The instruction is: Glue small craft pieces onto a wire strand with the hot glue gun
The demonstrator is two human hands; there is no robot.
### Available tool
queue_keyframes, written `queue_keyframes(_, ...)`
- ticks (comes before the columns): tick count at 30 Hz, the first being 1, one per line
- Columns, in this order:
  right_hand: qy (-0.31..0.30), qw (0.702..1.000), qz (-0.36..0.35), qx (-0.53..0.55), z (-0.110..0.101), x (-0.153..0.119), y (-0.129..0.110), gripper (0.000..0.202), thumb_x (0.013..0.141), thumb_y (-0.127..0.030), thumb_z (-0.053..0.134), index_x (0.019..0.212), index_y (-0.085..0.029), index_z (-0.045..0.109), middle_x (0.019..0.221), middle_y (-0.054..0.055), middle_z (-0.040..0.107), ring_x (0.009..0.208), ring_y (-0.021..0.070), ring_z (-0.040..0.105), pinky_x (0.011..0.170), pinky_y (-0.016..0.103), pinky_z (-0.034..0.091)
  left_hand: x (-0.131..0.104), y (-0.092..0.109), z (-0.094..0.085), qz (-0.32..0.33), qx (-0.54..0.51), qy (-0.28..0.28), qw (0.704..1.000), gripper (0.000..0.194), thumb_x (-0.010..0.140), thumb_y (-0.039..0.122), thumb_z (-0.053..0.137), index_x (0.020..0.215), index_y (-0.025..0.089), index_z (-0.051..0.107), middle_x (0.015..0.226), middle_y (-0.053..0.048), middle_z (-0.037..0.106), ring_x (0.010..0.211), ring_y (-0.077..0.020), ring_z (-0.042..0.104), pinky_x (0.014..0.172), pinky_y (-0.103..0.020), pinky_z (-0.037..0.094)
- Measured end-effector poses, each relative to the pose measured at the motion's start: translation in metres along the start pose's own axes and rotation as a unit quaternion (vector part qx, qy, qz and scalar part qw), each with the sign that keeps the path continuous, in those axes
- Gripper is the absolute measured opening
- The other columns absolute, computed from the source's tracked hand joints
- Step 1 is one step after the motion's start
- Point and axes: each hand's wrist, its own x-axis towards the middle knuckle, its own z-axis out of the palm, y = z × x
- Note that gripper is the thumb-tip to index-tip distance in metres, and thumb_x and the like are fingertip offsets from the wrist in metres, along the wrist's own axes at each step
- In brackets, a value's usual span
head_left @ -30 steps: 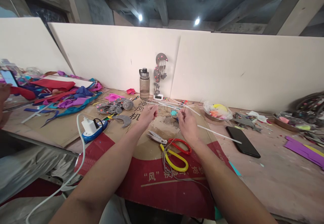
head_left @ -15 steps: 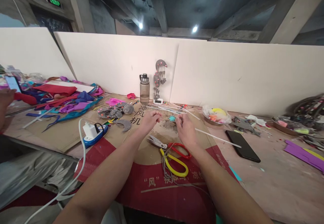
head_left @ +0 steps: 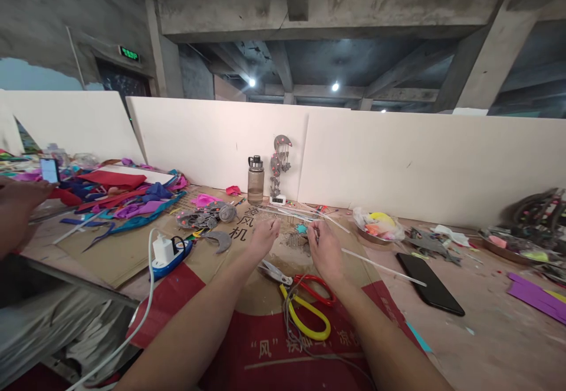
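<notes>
My left hand (head_left: 266, 236) is closed, thumb and fingers pinched together above the cardboard (head_left: 254, 293); what it pinches is too small to make out. Facing it, my right hand (head_left: 323, 247) has its fingers curled together near a small teal star (head_left: 301, 228); whatever lies between them is hidden. Between my wrists rest scissors (head_left: 305, 308) with one red and one yellow handle, blades pointing up-left. Grey cord (head_left: 289, 320) loops over the yellow handle. Beyond my hands lie thin pale strips (head_left: 292, 211).
A bottle (head_left: 255, 181) and a hanging grey moon ornament (head_left: 280, 164) stand by the white board. Left are a blue power strip (head_left: 170, 258), grey felt pieces (head_left: 206, 217) and another person's hand (head_left: 22, 199) near a phone. A black phone (head_left: 431, 283) and a bowl (head_left: 378, 229) lie right.
The view has tilted upward, so the tabletop sits lower in the picture. My hands remain in nearly the same place over the cardboard.
</notes>
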Motion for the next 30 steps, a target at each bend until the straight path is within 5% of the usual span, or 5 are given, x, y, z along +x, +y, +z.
queue_keyframes(3,0.013,1.0,-0.014,-0.008,0.003,0.0,0.004,0.017,0.094,-0.029,0.038,0.083,-0.021,0.049,0.08,0.005,0.058,0.074,0.0196,0.054,0.069,0.031,0.04,-0.002,0.003,0.001,-0.003,-0.001,-0.023,1.0,0.04,0.087,0.038,0.036,0.052,0.021,0.042,0.049,0.001,0.044,0.05,-0.0138,0.042,0.055,-0.028,0.031)
queue_keyframes(7,0.015,0.999,-0.027,-0.017,0.007,-0.001,0.008,0.018,0.094,-0.029,0.037,0.084,-0.021,0.049,0.08,0.005,0.059,0.074,0.0196,0.054,0.069,0.031,0.041,-0.002,0.0,0.002,0.003,0.02,0.005,1.0,0.032,0.085,0.025,0.037,0.056,0.019,0.051,0.059,-0.001,0.055,0.06,-0.0153,0.049,0.062,-0.028,0.034)
queue_keyframes(19,0.02,0.999,-0.018,-0.019,0.004,0.002,0.01,0.017,0.094,-0.028,0.037,0.085,-0.021,0.05,0.084,0.006,0.059,0.079,0.0211,0.056,0.071,0.033,0.043,0.005,-0.011,0.003,-0.01,-0.026,0.035,0.999,0.017,0.064,0.004,0.043,0.064,0.016,0.055,0.062,0.002,0.055,0.059,-0.0109,0.048,0.059,-0.023,0.035)
queue_keyframes(30,0.054,0.998,-0.013,-0.018,-0.008,0.009,0.008,0.018,0.092,-0.03,0.037,0.086,-0.02,0.052,0.085,0.008,0.059,0.079,0.0214,0.054,0.074,0.035,0.043,0.011,-0.011,-0.033,-0.031,-0.3,0.151,0.941,0.02,0.073,0.035,0.049,0.069,0.017,0.055,0.048,0.007,0.038,0.042,-0.0079,0.034,0.044,-0.021,0.025)
